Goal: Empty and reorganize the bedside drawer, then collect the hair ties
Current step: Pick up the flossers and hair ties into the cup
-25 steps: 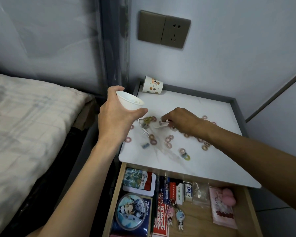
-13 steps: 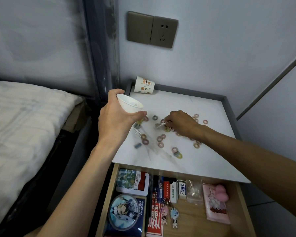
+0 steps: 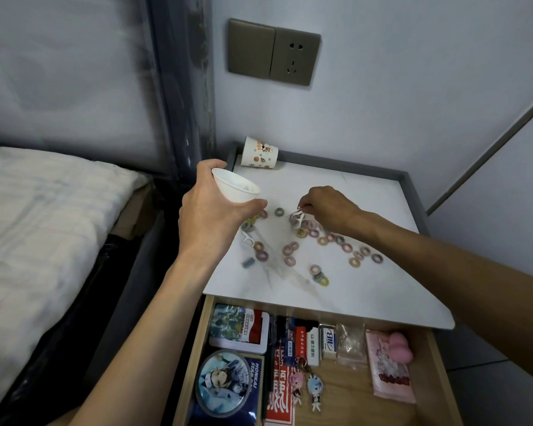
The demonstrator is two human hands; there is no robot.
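- Dozens of small hair ties [image 3: 289, 260] scattered loose on white bedside tabletop [image 3: 366, 290].
- Right hand [image 3: 328, 207] low over ties, fingertips pinching white floss pick [image 3: 297, 214].
- Left hand [image 3: 210, 219] wrapped round tilted white paper cup [image 3: 236, 192], above tabletop's left edge.
- Second floss pick [image 3: 247, 240] lying flat beside leftmost ties.
- Patterned cup [image 3: 259, 152] on its side, back left corner.
- Drawer [image 3: 440, 379] open below; boxes, keychains [image 3: 308, 385] inside.

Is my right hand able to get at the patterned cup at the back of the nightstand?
Probably yes: nothing stands between the right hand and the patterned cup, though it pinches a floss pick.
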